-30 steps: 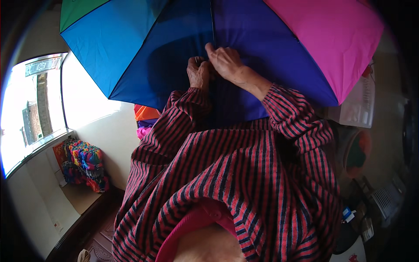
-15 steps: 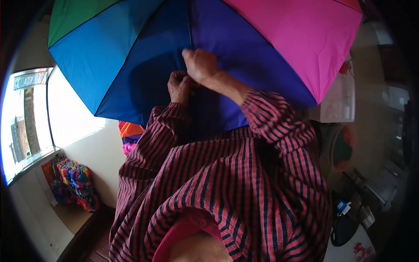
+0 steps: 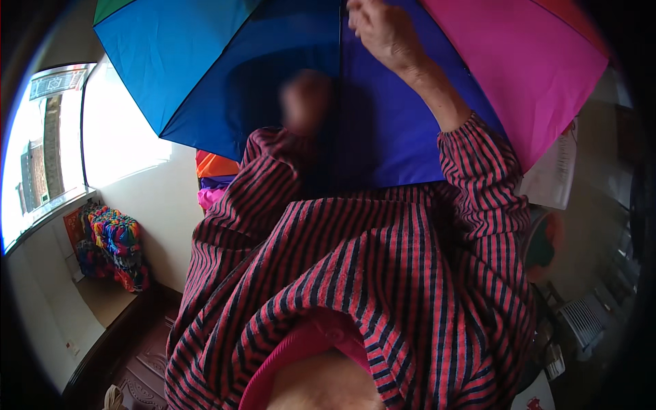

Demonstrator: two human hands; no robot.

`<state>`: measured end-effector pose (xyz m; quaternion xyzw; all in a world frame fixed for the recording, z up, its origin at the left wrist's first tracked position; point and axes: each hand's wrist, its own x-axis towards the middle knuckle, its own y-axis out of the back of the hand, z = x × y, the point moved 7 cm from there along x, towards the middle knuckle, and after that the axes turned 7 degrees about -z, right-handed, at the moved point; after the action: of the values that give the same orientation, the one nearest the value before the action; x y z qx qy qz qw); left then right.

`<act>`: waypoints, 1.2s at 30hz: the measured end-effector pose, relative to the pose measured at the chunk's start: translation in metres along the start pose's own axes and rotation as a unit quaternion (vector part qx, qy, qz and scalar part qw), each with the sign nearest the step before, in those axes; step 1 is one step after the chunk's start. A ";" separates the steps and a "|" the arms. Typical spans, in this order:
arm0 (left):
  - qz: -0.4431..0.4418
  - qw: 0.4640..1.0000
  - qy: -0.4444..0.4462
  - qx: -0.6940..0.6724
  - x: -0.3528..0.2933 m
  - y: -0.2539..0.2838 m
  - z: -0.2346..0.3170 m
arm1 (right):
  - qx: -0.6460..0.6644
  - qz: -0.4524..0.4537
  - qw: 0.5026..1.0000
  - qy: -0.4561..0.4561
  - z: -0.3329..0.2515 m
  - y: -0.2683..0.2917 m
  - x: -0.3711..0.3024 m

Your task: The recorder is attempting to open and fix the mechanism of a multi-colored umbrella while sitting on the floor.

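Your right hand (image 3: 386, 34) has pulled farther out over the umbrella (image 3: 359, 102), half-curled, away from your left hand (image 3: 305, 101), whose openness is lost in blur; can't tell what either's holding.

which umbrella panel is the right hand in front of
The purple panel, between the dark blue panel and the pink panel; the right hand shows against no other.

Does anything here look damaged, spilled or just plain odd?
Nothing plainly damaged or spilled stands out. The multicoloured umbrella shows no obvious tear, though part of it runs out of the picture. The left hand is too blurred to see clearly.
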<state>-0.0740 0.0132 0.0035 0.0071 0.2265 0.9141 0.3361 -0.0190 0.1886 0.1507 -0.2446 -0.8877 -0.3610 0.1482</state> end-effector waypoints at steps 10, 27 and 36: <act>-0.003 0.866 0.241 -0.437 -0.007 0.001 -0.025 | -0.223 -0.310 0.923 -0.048 0.007 -0.117 -0.063; -0.028 0.987 0.003 0.158 -0.006 -0.001 0.007 | 0.260 0.017 0.926 -0.273 0.088 -0.019 -0.018; -0.227 0.877 -0.116 0.407 -0.021 -0.009 0.016 | 0.303 -0.019 0.916 -0.263 0.064 -0.016 -0.026</act>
<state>-0.0498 0.0125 0.0174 0.1977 0.5334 0.6321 0.5261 -0.0112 0.2163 0.0854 -0.2574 -0.9658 0.0002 -0.0307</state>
